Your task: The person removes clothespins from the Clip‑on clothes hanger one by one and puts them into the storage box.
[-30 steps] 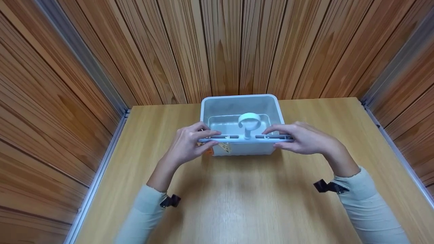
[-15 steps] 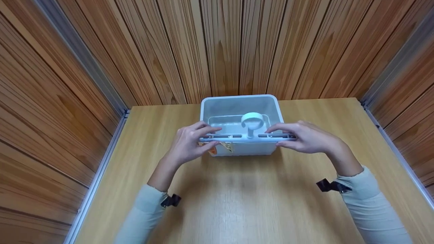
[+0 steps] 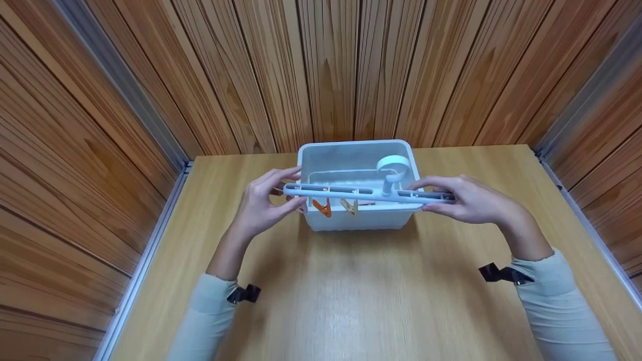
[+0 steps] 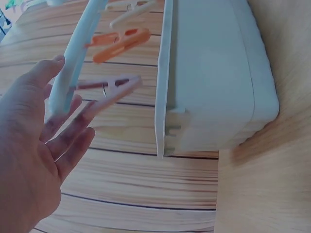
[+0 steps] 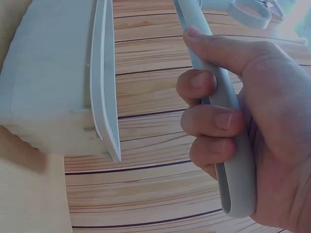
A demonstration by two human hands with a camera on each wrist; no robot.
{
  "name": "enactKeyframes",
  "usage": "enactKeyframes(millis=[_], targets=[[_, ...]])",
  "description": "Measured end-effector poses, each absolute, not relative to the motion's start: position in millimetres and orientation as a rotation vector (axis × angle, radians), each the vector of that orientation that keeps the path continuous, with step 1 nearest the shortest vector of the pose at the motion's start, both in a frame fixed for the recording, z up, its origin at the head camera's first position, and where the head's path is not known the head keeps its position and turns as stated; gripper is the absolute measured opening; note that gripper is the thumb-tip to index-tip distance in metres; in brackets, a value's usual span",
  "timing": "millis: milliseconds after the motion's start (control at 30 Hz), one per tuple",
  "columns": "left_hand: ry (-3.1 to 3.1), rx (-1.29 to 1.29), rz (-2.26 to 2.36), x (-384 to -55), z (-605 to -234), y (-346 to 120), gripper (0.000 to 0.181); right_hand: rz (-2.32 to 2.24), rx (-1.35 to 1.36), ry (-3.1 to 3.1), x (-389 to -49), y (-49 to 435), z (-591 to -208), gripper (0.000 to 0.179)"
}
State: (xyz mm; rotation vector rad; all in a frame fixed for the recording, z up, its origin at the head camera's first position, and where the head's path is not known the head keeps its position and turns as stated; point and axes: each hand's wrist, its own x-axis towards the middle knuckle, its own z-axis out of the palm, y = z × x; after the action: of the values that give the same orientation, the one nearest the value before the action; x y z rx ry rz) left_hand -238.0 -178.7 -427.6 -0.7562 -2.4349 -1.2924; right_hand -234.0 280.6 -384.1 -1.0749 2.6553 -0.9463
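A pale blue clip hanger (image 3: 333, 191) with a round hook (image 3: 393, 164) is held slantwise above the front of a light plastic tub (image 3: 361, 221). My right hand (image 3: 471, 199) grips its right end, fingers wrapped around the bar (image 5: 228, 107) in the right wrist view. At the other end, my left hand (image 3: 266, 200) has its thumb right at the bar, with the fingers loosely spread behind the tip. An orange clothespin (image 4: 121, 46), a pink clothespin (image 4: 114, 94) and a beige clothespin (image 3: 349, 206) hang below the bar.
The tub stands on a wooden table (image 3: 346, 291), near its back edge. Wood-plank panels (image 3: 331, 70) rise behind and on both sides, with grey metal strips (image 3: 138, 260) along the corners.
The hanger has risen and shifted right, tilting with its left end farther back. My left hand moved left and up, my right hand rightward. The orange and beige clothespins show more fully.
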Motion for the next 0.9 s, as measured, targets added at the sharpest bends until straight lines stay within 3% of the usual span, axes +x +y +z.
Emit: enactKeyframes(millis=[400, 900], targets=[[-2.431, -0.619, -1.423, -236, -438, -190, 0.055, -1.051, -1.086, 2.671, -235, 292, -383, 0.039], [-2.196, -0.341, -1.614, -236, -457, -159, 0.06, -1.154, -0.999, 2.685, -234, 295, -392, 0.038]])
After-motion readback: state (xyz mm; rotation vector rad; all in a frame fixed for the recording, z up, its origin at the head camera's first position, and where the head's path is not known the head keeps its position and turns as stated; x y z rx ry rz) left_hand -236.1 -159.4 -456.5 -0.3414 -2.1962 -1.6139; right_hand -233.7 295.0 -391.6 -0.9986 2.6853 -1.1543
